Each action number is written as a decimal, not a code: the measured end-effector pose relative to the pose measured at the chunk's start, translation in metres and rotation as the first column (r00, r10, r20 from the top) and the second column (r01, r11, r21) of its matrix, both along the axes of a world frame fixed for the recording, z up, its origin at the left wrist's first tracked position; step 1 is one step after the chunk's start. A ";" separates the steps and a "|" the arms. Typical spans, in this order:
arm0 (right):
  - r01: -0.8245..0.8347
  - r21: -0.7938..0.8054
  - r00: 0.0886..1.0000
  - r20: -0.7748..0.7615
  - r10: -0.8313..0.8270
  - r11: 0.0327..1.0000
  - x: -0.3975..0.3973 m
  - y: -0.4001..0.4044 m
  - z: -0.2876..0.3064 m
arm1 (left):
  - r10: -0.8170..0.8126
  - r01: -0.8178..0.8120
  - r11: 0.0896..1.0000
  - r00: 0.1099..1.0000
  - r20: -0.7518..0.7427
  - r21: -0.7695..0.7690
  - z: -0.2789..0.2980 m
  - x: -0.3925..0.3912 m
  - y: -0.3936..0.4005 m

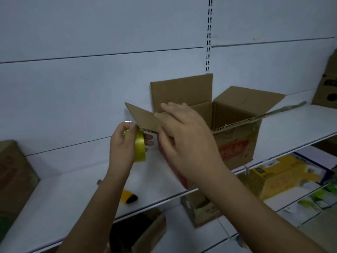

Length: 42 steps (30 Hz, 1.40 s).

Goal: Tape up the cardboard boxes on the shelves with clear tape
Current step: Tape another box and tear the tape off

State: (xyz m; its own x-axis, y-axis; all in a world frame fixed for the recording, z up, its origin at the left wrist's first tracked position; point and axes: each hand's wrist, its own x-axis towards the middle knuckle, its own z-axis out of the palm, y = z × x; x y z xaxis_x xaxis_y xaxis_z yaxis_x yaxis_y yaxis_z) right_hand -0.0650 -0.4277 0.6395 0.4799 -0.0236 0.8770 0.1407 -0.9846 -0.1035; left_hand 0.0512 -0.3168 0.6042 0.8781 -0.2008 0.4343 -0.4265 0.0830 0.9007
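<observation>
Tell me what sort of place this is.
Probably a shop or stockroom. White metal shelves hang on a slotted upright, an open cardboard box stands on one shelf, and packaged goods fill the shelf below.

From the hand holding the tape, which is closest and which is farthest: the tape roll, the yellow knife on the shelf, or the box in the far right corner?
From the left hand:
1. Yellowish clear tape roll, in its grip.
2. Yellow-and-black utility knife, below on the white shelf.
3. Brown cardboard box with black print, far right.
</observation>
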 end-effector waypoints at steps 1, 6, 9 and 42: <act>-0.028 0.004 0.992 0.126 0.027 1.000 -0.013 -0.008 0.005 | 0.031 -0.030 0.999 1.000 0.008 -0.026 0.001 0.001 0.002; 0.204 0.211 0.902 0.339 -0.267 0.956 -0.048 -0.094 0.010 | 0.181 -0.185 0.983 0.970 0.163 0.009 -0.001 0.011 -0.006; 0.283 0.268 0.945 0.088 -0.316 0.921 -0.041 -0.132 -0.012 | 0.178 -0.201 0.978 0.939 0.293 0.051 0.010 0.005 -0.029; 0.220 0.802 0.530 -0.576 0.622 0.555 -0.010 -0.317 -0.002 | -0.394 -0.149 0.645 0.775 0.494 0.749 0.037 0.032 -0.114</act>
State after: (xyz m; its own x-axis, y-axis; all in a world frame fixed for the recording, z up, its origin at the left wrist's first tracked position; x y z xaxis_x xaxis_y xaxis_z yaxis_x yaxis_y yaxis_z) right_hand -0.0752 -0.7452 0.6374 0.9674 -0.1985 -0.1573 -0.2267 -0.4020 -0.8871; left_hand 0.0832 -0.4312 0.6409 0.4443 -0.7598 0.4747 -0.8957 -0.3680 0.2495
